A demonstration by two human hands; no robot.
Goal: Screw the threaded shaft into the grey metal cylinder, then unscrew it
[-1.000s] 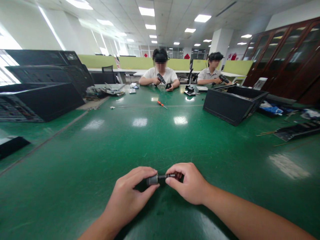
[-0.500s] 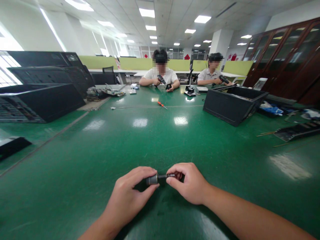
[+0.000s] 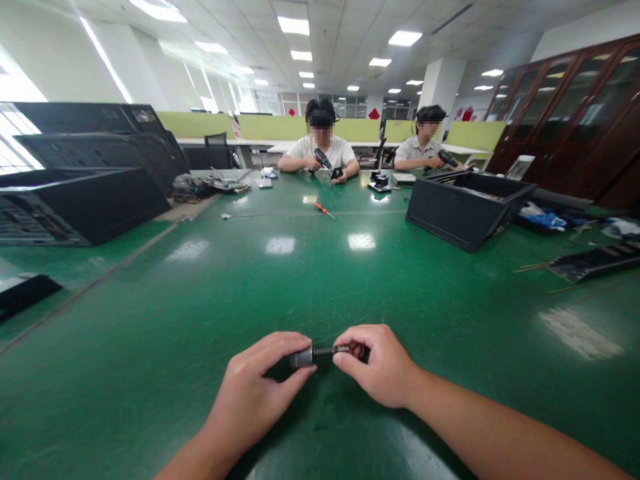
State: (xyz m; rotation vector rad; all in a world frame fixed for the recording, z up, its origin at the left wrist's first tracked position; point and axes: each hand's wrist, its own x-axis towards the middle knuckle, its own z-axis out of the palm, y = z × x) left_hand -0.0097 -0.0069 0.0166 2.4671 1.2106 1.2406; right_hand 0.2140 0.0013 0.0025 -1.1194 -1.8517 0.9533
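My left hand [image 3: 263,377] is closed, its thumb and fingers pinching a short dark grey cylinder [image 3: 302,358] with a pale ring at its right end. From that end a thin black shaft [image 3: 323,351] runs toward my right hand [image 3: 383,365]. The right thumb and fingertips are closed on the shaft's ribbed, shiny tip [image 3: 341,349]. Both hands are just above the near part of the green table [image 3: 320,293], and the piece lies almost level between them. Part of the cylinder is hidden by the left fingers, and the tip's far end by the right ones.
An orange-handled screwdriver [image 3: 323,209] lies farther back. Black computer cases [image 3: 125,207] stand at left, and a black open case [image 3: 450,213] at right. Across the table, a person [image 3: 320,150] and another person [image 3: 425,150] hold power drills. Metal parts [image 3: 595,260] lie at the right.
My left hand has drawn slightly left with the grey cylinder. A little more of the thin shaft shows between the hands. The right hand has hardly moved.
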